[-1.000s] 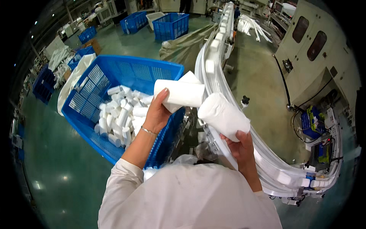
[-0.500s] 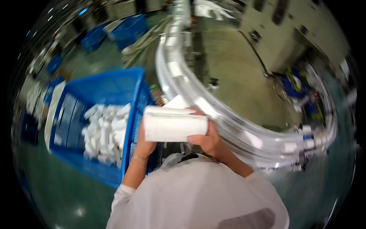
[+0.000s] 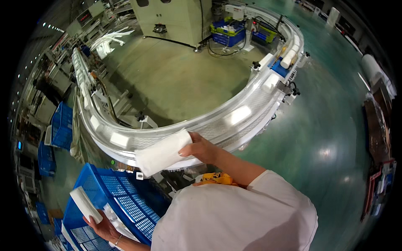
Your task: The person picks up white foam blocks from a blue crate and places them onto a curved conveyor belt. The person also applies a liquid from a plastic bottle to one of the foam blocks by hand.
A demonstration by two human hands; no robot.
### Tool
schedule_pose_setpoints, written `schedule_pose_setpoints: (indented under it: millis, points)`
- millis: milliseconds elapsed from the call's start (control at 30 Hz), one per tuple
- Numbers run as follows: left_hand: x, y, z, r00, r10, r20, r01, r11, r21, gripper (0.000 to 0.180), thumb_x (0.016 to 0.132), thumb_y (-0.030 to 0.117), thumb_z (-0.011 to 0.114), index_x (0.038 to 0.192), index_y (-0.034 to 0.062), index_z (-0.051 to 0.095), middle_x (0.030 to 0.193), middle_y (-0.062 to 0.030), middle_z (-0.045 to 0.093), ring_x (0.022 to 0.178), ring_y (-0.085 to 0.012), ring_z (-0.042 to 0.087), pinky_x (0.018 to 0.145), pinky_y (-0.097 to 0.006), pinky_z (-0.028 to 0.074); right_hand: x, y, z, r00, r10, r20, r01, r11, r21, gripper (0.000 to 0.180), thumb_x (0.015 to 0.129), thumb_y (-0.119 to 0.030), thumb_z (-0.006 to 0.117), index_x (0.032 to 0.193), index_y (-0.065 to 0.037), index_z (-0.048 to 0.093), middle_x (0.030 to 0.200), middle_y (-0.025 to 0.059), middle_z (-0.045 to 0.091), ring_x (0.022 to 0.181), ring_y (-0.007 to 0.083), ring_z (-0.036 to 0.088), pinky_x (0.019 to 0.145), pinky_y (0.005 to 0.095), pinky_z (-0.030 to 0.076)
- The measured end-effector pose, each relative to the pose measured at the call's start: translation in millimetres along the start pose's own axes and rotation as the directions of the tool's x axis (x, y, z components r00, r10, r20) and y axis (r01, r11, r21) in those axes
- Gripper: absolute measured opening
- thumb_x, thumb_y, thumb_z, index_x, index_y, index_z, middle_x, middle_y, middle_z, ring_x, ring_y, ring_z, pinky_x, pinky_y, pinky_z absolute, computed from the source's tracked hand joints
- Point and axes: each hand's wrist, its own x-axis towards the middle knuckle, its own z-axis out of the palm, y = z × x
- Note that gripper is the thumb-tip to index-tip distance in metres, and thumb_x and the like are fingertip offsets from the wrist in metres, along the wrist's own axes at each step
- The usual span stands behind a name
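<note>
My right hand (image 3: 202, 149) grips one end of a white roll (image 3: 162, 154), seemingly of paper, and holds it at the near edge of the curved conveyor (image 3: 211, 126). Whether this roll touches the conveyor I cannot tell. At lower left, a slimmer white roll (image 3: 85, 204) is in my left hand (image 3: 104, 229), over a blue plastic basket (image 3: 130, 195). More white pieces lie inside the basket, partly hidden by its side wall and my left arm.
Several white rolls ride along the conveyor, with a blue section (image 3: 279, 67) at far right. A large pale machine cabinet (image 3: 173, 23) stands behind it, beside a blue crate (image 3: 228, 37). Other blue baskets (image 3: 62, 125) stand at left.
Both hands were together on white rolls in front of me; now they are apart, the left over the basket, the right at the conveyor. My view has swung right.
</note>
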Motion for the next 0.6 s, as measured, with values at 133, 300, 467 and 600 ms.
schedule_pose_setpoints:
  millis: [133, 300, 467, 600]
  points:
    - [19.0, -26.6, -47.2, 0.948, -0.259, -0.184, 0.174, 0.908, -0.382, 0.027, 0.079, 0.006, 0.058, 0.105, 0.0049, 0.051, 0.113, -0.0211, 0.043, 0.100, -0.0302, 0.045, 0.086, -0.040, 0.043, -18.7, 12.4, -35.6, 0.977, 0.007, -0.213, -0.010, 1.000, -0.011, 0.047, 0.065, -0.017, 0.060, 0.108, -0.002, 0.050, 0.097, 0.0084, 0.056, 0.088, 0.0171, 0.052, 0.077, 0.0289, 0.043]
    - [36.7, -64.9, -79.3, 0.930, -0.322, -0.177, 0.265, 0.921, -0.284, 0.032, 0.077, 0.007, 0.060, 0.107, 0.0018, 0.049, 0.111, -0.0185, 0.048, 0.097, -0.0289, 0.047, 0.084, -0.039, 0.043, -45.1, 19.5, -71.1, 0.924, -0.030, -0.381, -0.007, 0.995, -0.096, 0.043, 0.068, -0.013, 0.062, 0.108, -0.002, 0.051, 0.097, 0.0071, 0.056, 0.087, 0.0154, 0.053, 0.079, 0.0302, 0.043]
    - [32.5, -69.0, -88.0, 0.906, -0.386, -0.173, 0.317, 0.890, -0.328, 0.031, 0.079, 0.015, 0.060, 0.106, 0.0046, 0.050, 0.101, -0.0195, 0.053, 0.090, -0.0262, 0.054, 0.076, -0.033, 0.048, -42.3, 27.6, -82.5, 0.935, 0.051, -0.351, -0.055, 0.999, -0.001, 0.047, 0.067, -0.010, 0.063, 0.111, 0.000, 0.047, 0.100, 0.0083, 0.055, 0.091, 0.0183, 0.052, 0.081, 0.0313, 0.043]
    - [24.5, -71.7, -89.1, 0.927, -0.352, -0.129, 0.291, 0.893, -0.344, 0.026, 0.079, 0.017, 0.058, 0.102, 0.0149, 0.048, 0.097, -0.0105, 0.056, 0.084, -0.0234, 0.054, 0.071, -0.036, 0.046, -49.8, 37.9, -97.9, 0.935, -0.017, -0.354, 0.051, 0.995, 0.087, 0.055, 0.067, -0.011, 0.058, 0.118, -0.001, 0.040, 0.109, 0.0122, 0.051, 0.099, 0.0268, 0.050, 0.083, 0.0437, 0.043]
